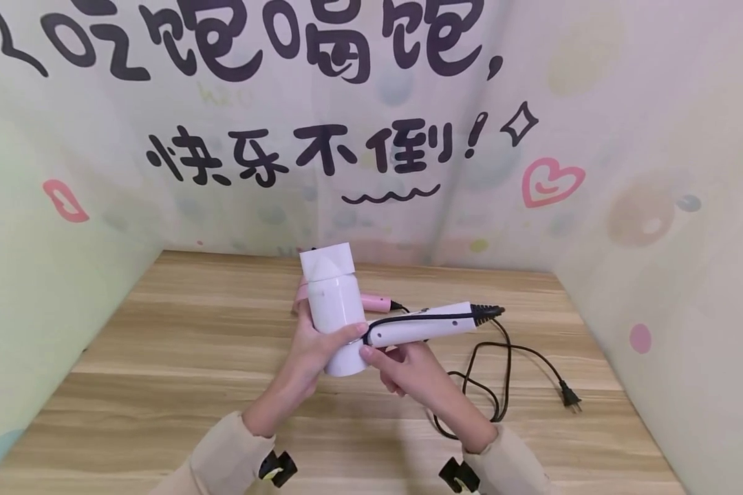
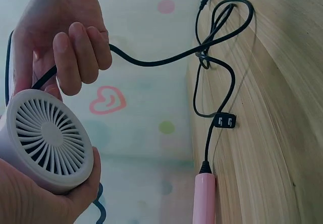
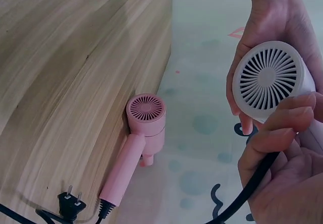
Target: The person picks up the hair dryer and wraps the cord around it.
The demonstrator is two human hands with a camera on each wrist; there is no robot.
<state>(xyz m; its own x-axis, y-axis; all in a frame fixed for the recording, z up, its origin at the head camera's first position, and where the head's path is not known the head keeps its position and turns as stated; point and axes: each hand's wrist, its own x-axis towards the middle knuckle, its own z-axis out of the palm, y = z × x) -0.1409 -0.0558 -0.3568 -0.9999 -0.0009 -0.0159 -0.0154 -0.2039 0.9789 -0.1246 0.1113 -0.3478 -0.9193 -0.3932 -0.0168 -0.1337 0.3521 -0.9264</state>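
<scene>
A white hair dryer (image 1: 334, 295) with a flat nozzle is held above the table, its handle pointing right. My left hand (image 1: 309, 347) grips the barrel, thumb across the front; the vented rear grille (image 2: 51, 135) faces the left wrist camera. Black cord (image 1: 430, 317) doubles back from the handle's end along the handle to where it joins the barrel. There my right hand (image 1: 415, 368) holds the cord in curled fingers, with its thumb against the barrel. In the right wrist view the cord (image 3: 242, 199) passes through the right hand (image 3: 287, 168).
A pink hair dryer (image 3: 151, 128) lies on the table (image 1: 210, 419) behind the white one, partly hidden in the head view. Loops of cord (image 1: 509, 375) and a two-pin plug (image 1: 571, 397) lie to the right. Another plug (image 2: 224, 120) lies near the pink handle. Printed cloth walls (image 1: 371, 227) enclose the table.
</scene>
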